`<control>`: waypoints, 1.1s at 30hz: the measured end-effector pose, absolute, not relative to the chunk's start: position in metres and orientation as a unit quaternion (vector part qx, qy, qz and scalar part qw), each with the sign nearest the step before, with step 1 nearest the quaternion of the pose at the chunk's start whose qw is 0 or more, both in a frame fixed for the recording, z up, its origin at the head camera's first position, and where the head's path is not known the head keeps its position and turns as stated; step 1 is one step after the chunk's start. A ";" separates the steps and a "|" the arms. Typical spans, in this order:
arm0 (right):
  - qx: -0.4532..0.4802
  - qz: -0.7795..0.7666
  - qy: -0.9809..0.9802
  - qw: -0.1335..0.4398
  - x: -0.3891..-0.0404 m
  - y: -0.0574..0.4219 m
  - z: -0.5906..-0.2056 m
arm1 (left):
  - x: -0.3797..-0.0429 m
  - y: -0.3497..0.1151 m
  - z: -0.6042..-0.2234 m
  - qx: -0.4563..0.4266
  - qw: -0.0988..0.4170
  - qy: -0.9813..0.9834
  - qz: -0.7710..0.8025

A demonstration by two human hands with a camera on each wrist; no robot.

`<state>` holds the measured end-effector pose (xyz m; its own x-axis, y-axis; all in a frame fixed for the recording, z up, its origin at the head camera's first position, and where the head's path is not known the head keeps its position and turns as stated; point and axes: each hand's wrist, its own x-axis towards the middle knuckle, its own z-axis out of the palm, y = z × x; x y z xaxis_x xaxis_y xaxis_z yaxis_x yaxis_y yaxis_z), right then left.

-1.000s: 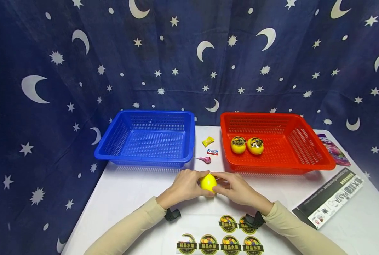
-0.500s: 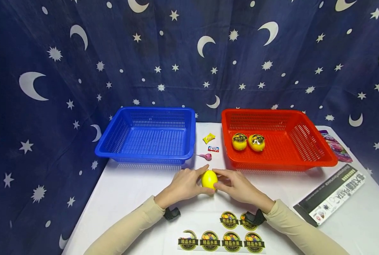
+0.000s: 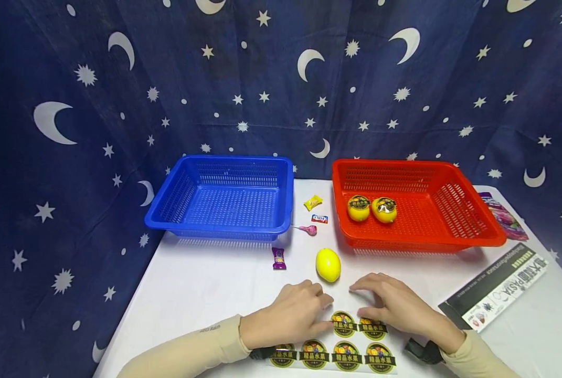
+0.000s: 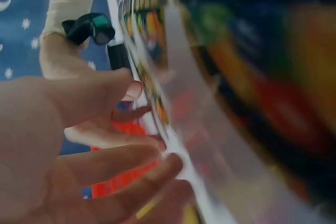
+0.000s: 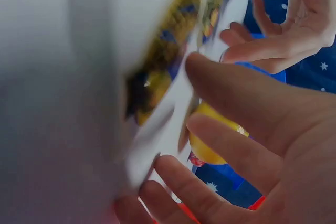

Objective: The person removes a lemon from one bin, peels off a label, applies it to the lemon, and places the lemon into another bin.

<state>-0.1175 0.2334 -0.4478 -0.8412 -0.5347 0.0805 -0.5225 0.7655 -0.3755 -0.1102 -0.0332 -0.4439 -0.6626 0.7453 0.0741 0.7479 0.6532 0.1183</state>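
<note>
A yellow lemon (image 3: 328, 265) lies on the white table, apart from both hands. In front of it is a sheet of round black-and-gold fruit stickers (image 3: 347, 356). Over the sheet's left part hovers my left hand (image 3: 292, 315), fingers loosely bent, its thumb near an upper sticker. My right hand (image 3: 396, 307) is at the sheet's upper right, fingers spread and thumb by a sticker. Neither hand holds anything that I can see. In the right wrist view the lemon (image 5: 210, 137) shows behind the fingers; in the left wrist view the stickers (image 4: 294, 77) are close and blurred.
A blue basket (image 3: 219, 231) stands back left. The red basket (image 3: 417, 242) back right holds two stickered lemons (image 3: 371, 210). Between them lie wrapped candies (image 3: 313, 202) and a lollipop (image 3: 311, 230). A purple candy (image 3: 278, 258) is nearer; a pasta box (image 3: 495, 286) lies right.
Both hands have let go of the lemon and drawn back toward the sticker sheet, the right one also moving right. The lemon now stands alone, and the purple candy has come into sight.
</note>
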 end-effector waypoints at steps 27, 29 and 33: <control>-0.273 -0.198 0.941 -0.040 -0.102 0.237 -0.453 | -0.135 -0.009 -0.433 -0.385 -0.119 -0.833 -0.379; -0.271 -0.231 0.932 -0.063 -0.108 0.233 -0.453 | -0.148 -0.012 -0.428 -0.322 -0.115 -0.820 -0.459; -0.247 -0.285 0.925 -0.051 -0.122 0.222 -0.455 | -0.171 -0.016 -0.429 -0.215 -0.095 -0.818 -0.525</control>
